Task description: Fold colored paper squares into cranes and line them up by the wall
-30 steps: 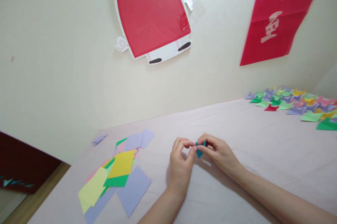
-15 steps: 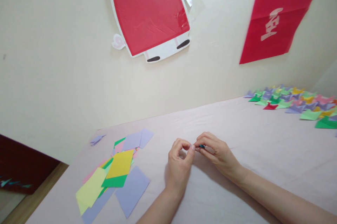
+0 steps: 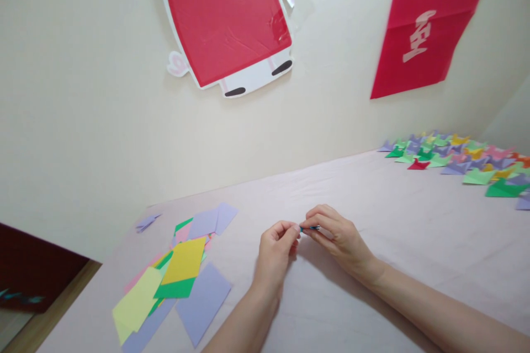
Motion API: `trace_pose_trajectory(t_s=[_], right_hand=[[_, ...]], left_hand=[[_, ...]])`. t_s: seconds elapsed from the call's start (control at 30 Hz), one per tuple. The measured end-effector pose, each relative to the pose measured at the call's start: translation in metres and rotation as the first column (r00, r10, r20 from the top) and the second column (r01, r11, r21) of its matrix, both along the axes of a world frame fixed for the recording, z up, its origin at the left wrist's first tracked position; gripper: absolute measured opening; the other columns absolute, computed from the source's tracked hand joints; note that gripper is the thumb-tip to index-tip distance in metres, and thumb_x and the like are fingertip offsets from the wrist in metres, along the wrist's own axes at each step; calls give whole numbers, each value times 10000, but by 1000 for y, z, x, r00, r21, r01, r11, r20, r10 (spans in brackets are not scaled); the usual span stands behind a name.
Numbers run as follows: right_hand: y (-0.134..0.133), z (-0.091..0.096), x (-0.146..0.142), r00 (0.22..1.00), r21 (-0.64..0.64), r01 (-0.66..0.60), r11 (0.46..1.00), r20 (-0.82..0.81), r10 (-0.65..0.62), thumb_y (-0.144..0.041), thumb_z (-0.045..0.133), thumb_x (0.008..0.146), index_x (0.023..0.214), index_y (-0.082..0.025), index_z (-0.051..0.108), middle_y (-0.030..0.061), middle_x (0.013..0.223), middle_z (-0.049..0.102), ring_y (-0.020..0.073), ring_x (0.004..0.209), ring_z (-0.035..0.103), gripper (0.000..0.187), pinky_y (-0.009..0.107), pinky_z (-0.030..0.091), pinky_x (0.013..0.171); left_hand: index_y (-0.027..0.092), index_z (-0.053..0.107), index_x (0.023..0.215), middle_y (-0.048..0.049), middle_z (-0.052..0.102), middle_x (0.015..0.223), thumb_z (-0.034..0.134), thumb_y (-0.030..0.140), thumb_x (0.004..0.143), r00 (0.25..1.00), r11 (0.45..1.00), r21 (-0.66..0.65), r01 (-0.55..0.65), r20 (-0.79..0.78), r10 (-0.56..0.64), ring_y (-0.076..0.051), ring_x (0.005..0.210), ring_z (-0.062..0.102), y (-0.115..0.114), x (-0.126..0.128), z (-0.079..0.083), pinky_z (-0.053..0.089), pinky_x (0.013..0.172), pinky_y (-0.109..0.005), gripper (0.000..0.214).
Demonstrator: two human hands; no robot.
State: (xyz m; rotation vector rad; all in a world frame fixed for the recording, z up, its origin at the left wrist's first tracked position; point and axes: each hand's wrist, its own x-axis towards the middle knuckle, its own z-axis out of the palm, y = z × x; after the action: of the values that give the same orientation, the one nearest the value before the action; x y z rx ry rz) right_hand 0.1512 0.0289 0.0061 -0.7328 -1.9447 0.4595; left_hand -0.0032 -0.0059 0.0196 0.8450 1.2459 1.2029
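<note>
Both hands meet above the pale cloth-covered table, pinching a small dark blue-green folded paper between them. My left hand is closed, its thumb and forefinger pressed together on the paper's left end. My right hand grips the same paper from the right with thumb and fingertips. Most of the paper is hidden by the fingers, so its exact shape cannot be made out.
Loose coloured paper sheets, a yellow one on top, lie to the left. A small lilac folded paper rests near the far left edge. Rows of folded paper pieces stand at the right. The wall rises behind the table.
My left fingers have gone from a rounded, open loop to a tighter pinch, and the hand has turned slightly. My right hand keeps its grip. The whole view has shifted a little.
</note>
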Motion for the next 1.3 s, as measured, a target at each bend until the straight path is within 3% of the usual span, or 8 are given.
trace_pose_trajectory(t_s=[0.2,0.4,0.67,0.83,0.97,1.07,1.3], right_hand=[[0,-1,0,1000,-25,-15,1000,-22,14,-189,571,911,893,-232,690,48,847,653,193,845,614,128,316,506,762],[0,-4,1,999,-24,-32,999,-17,32,-169,561,912,903,-226,683,44,846,648,187,845,609,135,308,499,758],[1,-2,1,998,-82,-44,996,-39,41,-199,564,910,877,-229,685,46,835,655,190,835,614,129,310,502,749],[1,1,1,995,-176,-41,983,-97,24,-254,573,908,805,-218,652,41,796,651,186,790,607,135,300,485,728],[2,2,0,993,-291,-45,956,-121,10,-289,582,893,768,-208,628,28,770,626,174,741,583,156,286,467,703],[3,1,-1,989,-350,-64,935,-145,13,-289,585,881,771,-202,621,17,764,608,167,739,564,145,276,454,704],[3,-3,-3,976,-442,-129,888,-213,36,-343,591,871,767,-196,607,-1,742,570,155,718,531,181,260,434,676]], left_hand=[[154,636,691,26,546,638,788,425,597,997,1000,-23,1,75,0,-68,553,447,-1,1,-1,356,536,-185,325],[138,628,686,13,539,655,807,431,580,982,994,-70,84,177,-71,-76,588,464,1,-1,2,418,564,-188,359],[141,626,729,15,525,649,789,426,609,975,985,-62,158,170,-146,-89,580,464,3,-5,1,427,573,-212,350],[162,631,761,27,529,637,770,432,652,987,988,42,149,60,-151,-98,588,467,5,-6,-2,402,604,-222,323],[186,646,824,-8,616,758,633,323,798,943,940,306,149,-331,-41,-145,704,545,4,-7,-4,420,669,-249,140],[194,640,837,-23,646,838,586,267,843,864,903,382,198,-503,24,-165,781,577,0,-6,-2,435,715,-264,91],[185,632,792,-8,641,767,595,285,850,880,917,356,179,-476,13,-159,732,575,-2,-2,-4,430,686,-256,121]])
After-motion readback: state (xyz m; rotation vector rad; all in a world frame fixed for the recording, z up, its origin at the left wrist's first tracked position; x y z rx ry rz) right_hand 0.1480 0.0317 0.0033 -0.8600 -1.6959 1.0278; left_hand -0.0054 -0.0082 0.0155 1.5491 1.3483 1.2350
